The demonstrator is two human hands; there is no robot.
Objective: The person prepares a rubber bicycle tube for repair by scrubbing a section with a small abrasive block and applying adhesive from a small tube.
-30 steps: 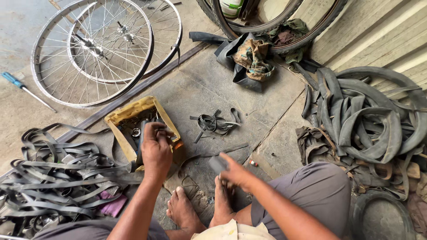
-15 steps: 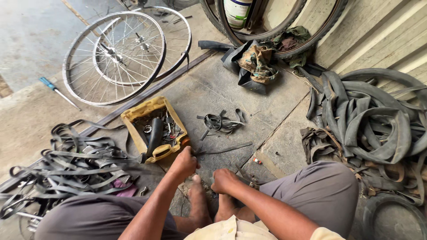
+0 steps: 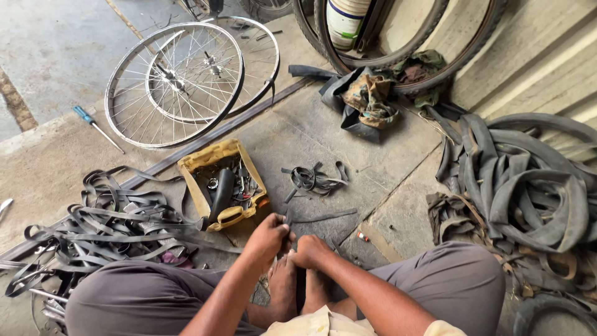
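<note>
I sit on a concrete floor with my bare feet [image 3: 298,289] together in front of me. My left hand [image 3: 268,238] and my right hand [image 3: 309,250] meet just above the feet, both closed on a small dark piece of rubber [image 3: 288,218] that sticks up between them. Just beyond my left hand stands a yellow plastic box [image 3: 200,159] with small tools and parts inside. A loose scrap of black rubber strips [image 3: 311,178] lies to the right of the box. A thin rubber strip [image 3: 326,216] lies on the floor near my right hand.
Two spoked bicycle rims [image 3: 180,81] lie at the back left, with a blue-handled screwdriver [image 3: 96,127] beside them. A tangle of rubber strips [image 3: 106,221] fills the left floor. Old tubes and tyres [image 3: 528,180] pile up on the right. Rags [image 3: 373,96] and a white bucket [image 3: 345,22] sit at the back.
My left hand has come back from the yellow box to my feet. Both hands have closed together on the small rubber piece. The view has tilted slightly.
</note>
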